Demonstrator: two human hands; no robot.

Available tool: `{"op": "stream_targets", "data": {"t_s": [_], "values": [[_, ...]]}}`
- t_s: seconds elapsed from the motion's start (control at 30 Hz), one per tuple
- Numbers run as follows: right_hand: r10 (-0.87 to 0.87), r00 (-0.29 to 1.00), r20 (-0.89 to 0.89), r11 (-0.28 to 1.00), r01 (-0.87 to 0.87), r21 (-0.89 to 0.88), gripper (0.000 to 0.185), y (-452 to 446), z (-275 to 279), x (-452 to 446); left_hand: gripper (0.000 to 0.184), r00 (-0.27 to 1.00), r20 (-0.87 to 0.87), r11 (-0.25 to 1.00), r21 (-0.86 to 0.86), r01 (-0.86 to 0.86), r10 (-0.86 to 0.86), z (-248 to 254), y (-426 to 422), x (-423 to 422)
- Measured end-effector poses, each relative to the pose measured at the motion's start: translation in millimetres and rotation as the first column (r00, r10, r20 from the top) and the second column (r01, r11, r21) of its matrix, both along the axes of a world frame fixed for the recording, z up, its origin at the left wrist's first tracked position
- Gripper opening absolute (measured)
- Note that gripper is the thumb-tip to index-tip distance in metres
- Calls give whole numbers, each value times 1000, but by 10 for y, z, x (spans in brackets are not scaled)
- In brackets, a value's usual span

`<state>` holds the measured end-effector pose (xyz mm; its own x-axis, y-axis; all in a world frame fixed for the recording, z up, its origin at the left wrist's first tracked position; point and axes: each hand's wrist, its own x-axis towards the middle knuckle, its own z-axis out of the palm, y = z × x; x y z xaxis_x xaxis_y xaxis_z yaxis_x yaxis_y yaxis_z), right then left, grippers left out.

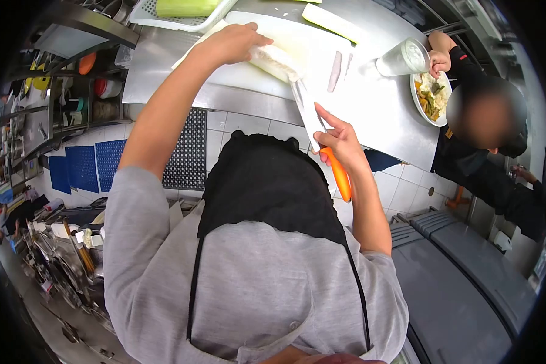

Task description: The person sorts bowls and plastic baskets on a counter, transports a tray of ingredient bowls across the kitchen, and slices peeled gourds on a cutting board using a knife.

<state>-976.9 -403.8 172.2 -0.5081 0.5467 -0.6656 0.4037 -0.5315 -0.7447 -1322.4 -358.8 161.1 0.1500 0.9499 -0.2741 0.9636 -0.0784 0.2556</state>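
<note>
My right hand (340, 142) is closed round the orange handle of a knife (305, 109), my index finger stretched along the blade. The blade points up and left, its tip at the right end of a long, whitish piece of food (278, 64) whose kind I cannot make out. My left hand (233, 43) rests on that piece with its fingers curved over it, pressing it to the white cutting board (267, 27). To the right of the piece lies a thin greyish strip (334, 71).
A pale green vegetable length (327, 23) lies beyond the board. A white basket (209, 24) holds another green piece. On the right, a seated person's hand (440, 62) is at a glass (403, 57), by a bowl of food (416, 97). The steel counter edge (236, 97) runs before me.
</note>
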Motion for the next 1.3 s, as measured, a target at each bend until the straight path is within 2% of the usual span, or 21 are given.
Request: {"op": "stream_targets", "data": {"t_s": [0.07,0.17,0.27,0.4,0.5,0.6,0.73,1.0,1.3], "values": [[-41,999,-11,999,41,12,69,1,62,-34,59,997,41,997,44,-61,60,11,-158,-25],[-14,1000,3,998,14,65,70,58,129,-67,59,987,77,990,-15,-140,141,87,-339,-1],[27,999,32,988,-32,151,69,140,140,-170,67,928,277,963,31,-268,249,-56,-534,58],[25,997,72,976,-40,215,70,187,189,-373,69,833,375,906,-49,-420,407,-64,-699,236],[27,996,82,968,-46,246,70,247,162,-483,71,815,377,893,-90,-440,440,-79,-722,245],[32,996,88,964,-54,261,69,331,117,-572,74,717,466,849,-176,-498,518,-86,-725,318],[42,995,91,960,-66,273,68,391,155,-606,80,729,481,861,-125,-492,487,-186,-718,356],[109,976,191,936,-165,311,66,458,192,-579,96,764,490,903,-151,-401,421,-220,-709,280],[153,968,201,937,-206,281,65,427,239,-555,96,758,527,921,-160,-356,385,-208,-705,235]]}}
